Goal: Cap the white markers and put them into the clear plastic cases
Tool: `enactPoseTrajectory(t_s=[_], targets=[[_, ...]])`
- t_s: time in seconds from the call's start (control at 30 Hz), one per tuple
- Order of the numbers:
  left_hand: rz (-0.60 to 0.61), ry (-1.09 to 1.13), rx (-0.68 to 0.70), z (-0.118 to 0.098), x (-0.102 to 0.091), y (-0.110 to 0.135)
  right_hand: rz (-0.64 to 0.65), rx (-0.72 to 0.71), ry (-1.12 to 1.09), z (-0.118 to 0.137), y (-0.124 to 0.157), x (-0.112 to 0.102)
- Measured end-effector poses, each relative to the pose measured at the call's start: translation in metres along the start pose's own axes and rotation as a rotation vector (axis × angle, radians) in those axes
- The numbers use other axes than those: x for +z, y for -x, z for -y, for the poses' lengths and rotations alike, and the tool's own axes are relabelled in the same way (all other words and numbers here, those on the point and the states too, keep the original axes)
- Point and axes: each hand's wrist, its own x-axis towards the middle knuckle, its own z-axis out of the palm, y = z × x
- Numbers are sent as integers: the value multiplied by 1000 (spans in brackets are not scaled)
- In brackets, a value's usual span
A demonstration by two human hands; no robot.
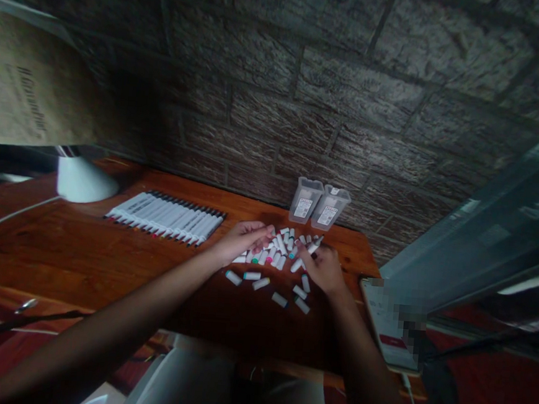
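Right hand [326, 267] closed around a white marker [313, 248]; left hand [247, 236] curled over loose caps [281, 244] (grasp: I cannot tell).

Caps [281, 245] on desk [83, 253], markers [165, 217] L, lamp [40, 93] far L, boxes [329, 208] bhd caps

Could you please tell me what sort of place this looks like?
Probably a personal desk corner, perhaps at home: a wooden desk stands by a brick-patterned wall, with a row of markers laid out on it.
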Motion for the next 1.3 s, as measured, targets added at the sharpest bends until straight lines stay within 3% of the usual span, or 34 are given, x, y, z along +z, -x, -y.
enactPoseTrajectory(t_s=[0.27,0.53,0.97,1.13,1.3], targets=[[-7,-12,-14,-5,1,3,-116,8,20,7,-5,3],[-16,-29,5,-3,3,4,-196,27,82,1,-3,20],[-13,-53,47,0,-3,1,-273,64,-78,2,0,20],[-13,-65,60,-1,-2,0,-230,132,-264,-6,2,12],[-17,-71,40,-2,-1,0,-276,320,-529,-3,-1,11]])
